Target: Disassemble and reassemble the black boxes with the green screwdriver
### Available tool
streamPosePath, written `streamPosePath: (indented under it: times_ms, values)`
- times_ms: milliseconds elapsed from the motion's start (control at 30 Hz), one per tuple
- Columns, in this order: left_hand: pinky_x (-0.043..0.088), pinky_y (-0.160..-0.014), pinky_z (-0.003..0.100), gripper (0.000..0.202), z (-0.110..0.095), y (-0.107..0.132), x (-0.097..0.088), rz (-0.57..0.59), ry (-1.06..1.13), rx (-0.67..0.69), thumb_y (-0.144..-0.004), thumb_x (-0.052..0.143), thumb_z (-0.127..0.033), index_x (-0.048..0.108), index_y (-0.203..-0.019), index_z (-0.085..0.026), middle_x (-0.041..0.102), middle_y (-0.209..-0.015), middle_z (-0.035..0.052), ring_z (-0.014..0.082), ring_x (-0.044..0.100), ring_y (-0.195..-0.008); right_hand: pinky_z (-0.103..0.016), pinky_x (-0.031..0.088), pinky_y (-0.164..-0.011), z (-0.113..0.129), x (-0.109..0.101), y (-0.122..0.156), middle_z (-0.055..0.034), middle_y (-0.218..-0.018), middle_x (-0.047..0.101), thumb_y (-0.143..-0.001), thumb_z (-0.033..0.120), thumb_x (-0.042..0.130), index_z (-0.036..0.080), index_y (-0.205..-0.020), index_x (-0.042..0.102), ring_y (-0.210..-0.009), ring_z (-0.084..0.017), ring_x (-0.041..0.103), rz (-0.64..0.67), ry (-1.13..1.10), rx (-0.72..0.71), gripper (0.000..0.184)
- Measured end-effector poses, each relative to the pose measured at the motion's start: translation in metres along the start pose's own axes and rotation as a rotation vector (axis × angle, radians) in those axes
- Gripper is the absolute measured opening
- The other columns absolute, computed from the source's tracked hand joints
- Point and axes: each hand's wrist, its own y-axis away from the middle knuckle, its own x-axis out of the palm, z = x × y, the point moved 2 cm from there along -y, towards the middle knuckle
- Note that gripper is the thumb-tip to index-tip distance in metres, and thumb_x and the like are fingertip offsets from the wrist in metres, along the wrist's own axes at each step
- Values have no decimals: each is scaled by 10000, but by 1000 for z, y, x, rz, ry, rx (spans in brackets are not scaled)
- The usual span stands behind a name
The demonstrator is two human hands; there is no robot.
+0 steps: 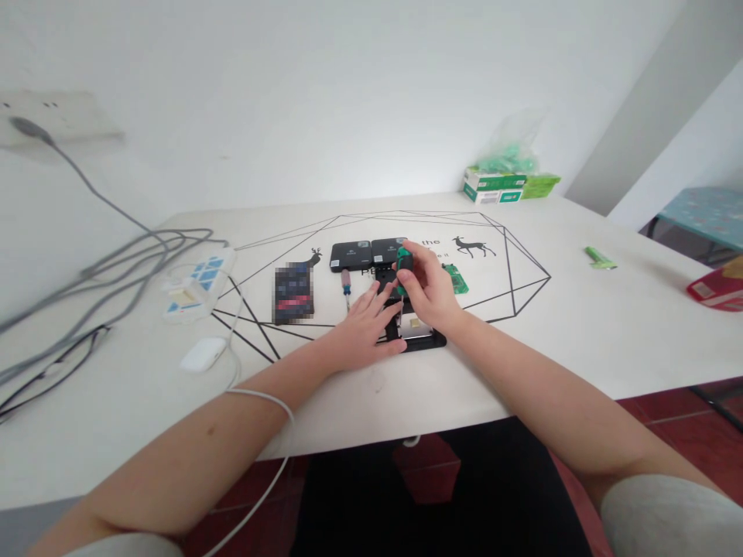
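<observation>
Nearest us, the left hand [365,329] lies flat, fingers spread, pressing on the black device [415,334] at the table's [580,340] middle, while the right hand [426,294] just above that device is closed around a green-handled screwdriver [402,267], tip pointing down at it. Just beyond the device sit two black boxes [368,254], a green circuit board [456,278] right of them, a blue screwdriver [347,285] left of it.

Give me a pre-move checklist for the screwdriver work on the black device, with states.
1. Right hand grips green screwdriver upright: ok.
2. Left hand lies flat on the black device: ok.
3. Tip seated in a screw: cannot tell, hidden by fingers.
4. Spare blue screwdriver beside the left hand: ok.
5. Green circuit board lies apart from the hands: ok.
</observation>
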Motion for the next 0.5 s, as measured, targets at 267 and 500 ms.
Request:
streamPosePath:
  times_ms: [267,500]
  values:
    - [179,-1267,646,723,4,0,5,10,10,3,-1008,546,-630,425,-1597,-229,129,-1756,117,423,-2,-1608,-431,665,-870,2,0,1,-100,-1213,706,-1012,554,524,283,-1424,499,-963,-233,738,28,0,-19,494]
    - [149,-1289,609,716,4,-1,4,30,0,6,-1016,523,-626,440,-1584,-198,175,-1747,123,392,-1,-1615,-425,672,-827,2,-4,0,-90,-1166,699,-1010,580,516,305,-1447,479,-902,-222,731,-6,-19,-15,518]
